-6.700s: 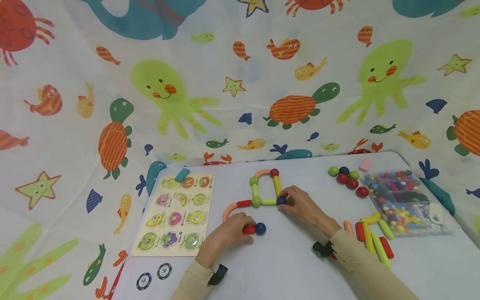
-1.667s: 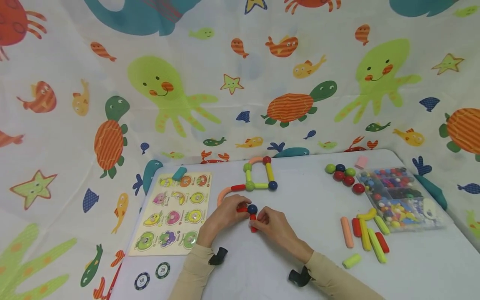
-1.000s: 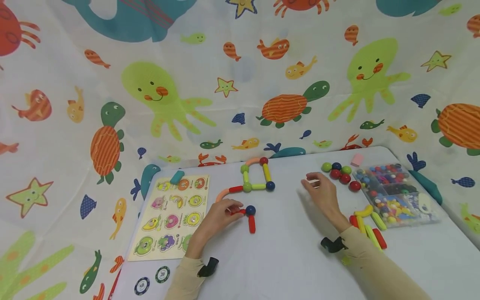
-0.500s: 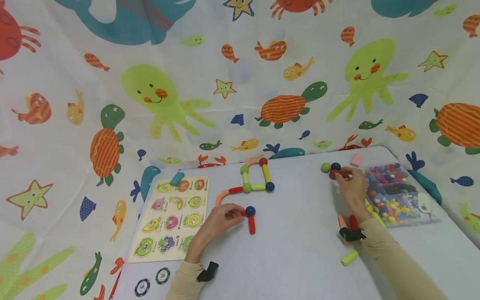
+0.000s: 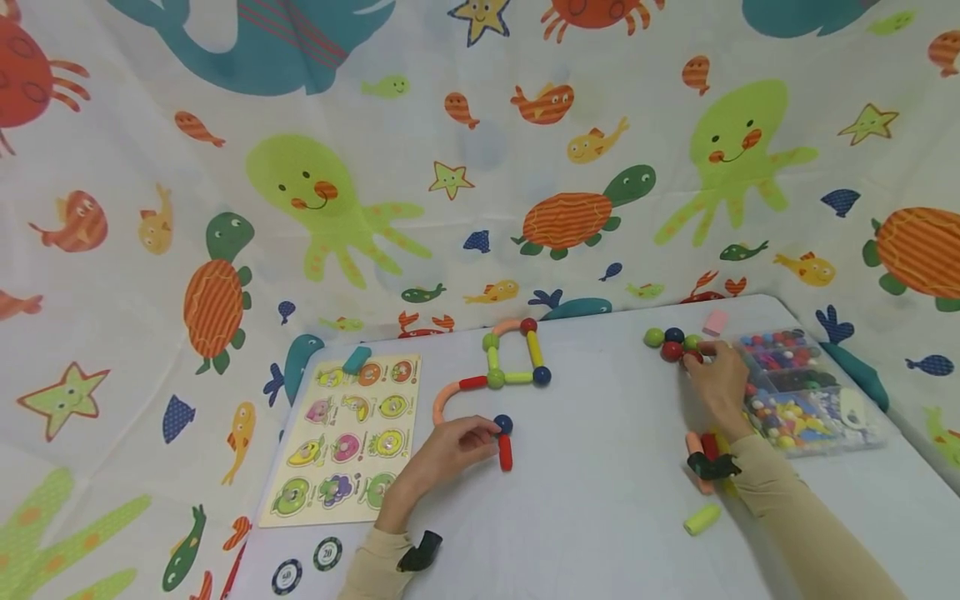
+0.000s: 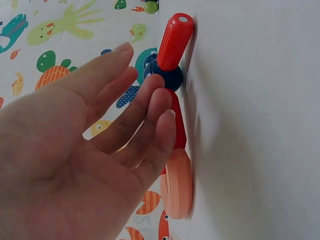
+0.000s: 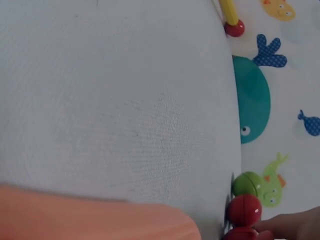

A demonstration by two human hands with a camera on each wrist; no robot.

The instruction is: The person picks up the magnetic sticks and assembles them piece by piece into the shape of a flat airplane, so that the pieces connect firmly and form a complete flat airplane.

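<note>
My left hand (image 5: pixel 459 446) lies by a navy ball (image 5: pixel 503 425), its fingers loosely extended and touching the chain there. In the left wrist view, one red rod (image 6: pixel 176 42) sticks out from that ball; another red rod (image 6: pixel 179 125) links it to a curved peach rod (image 6: pixel 178 182). The chain joins a loop of rods and balls, with a green ball (image 5: pixel 496 378) at one corner. At the right, my right hand (image 5: pixel 722 382) pinches a red ball (image 5: pixel 692 358) in a cluster; fingers partly cover it. Another red ball (image 7: pixel 244 210) sits beside it.
Loose rods lie under the right forearm, with a short green rod (image 5: pixel 702 520) nearer me. A divided bead box (image 5: pixel 851 442) stands at the right. A fruit puzzle board (image 5: pixel 300 518) lies left, near two round chips (image 5: pixel 327 553). A patterned cloth (image 5: pixel 480 167) hangs behind.
A second red rod was joined to the navy ball. My right hand then left it and moved right to the ball cluster. My left hand's hold on the chain loosened.
</note>
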